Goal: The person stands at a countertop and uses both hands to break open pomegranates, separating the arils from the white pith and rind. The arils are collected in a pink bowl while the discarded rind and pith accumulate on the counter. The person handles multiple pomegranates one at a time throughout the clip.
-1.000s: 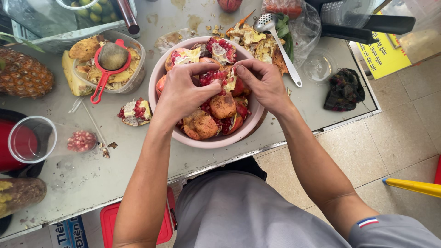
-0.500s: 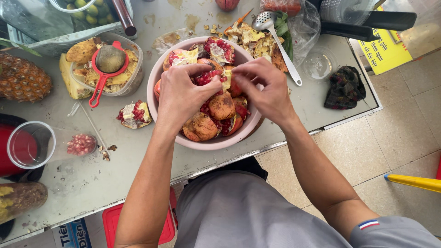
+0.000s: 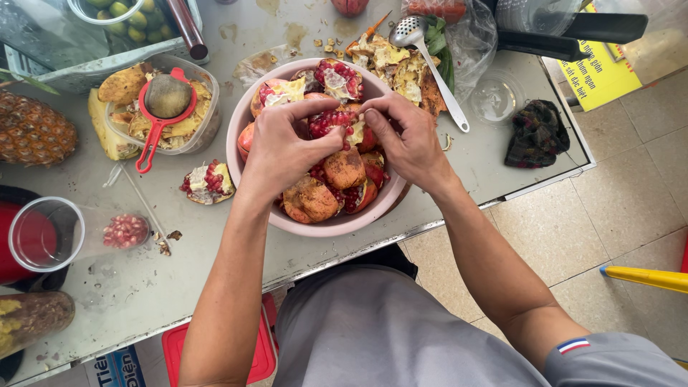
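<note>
Over the pink bowl [image 3: 251,154], the two hands are closing in on each other compared with a second ago. The left hand [image 3: 287,154] is sliding rightward over the bowl's middle, its thumb now pressing against the red pomegranate chunk [image 3: 331,122]. The right hand [image 3: 408,143] is curling tighter, its fingers [image 3: 373,111] now bunching on top of that chunk, covering seeds that were showing earlier. The chunk is sitting slightly nearer the bowl's far rim.
</note>
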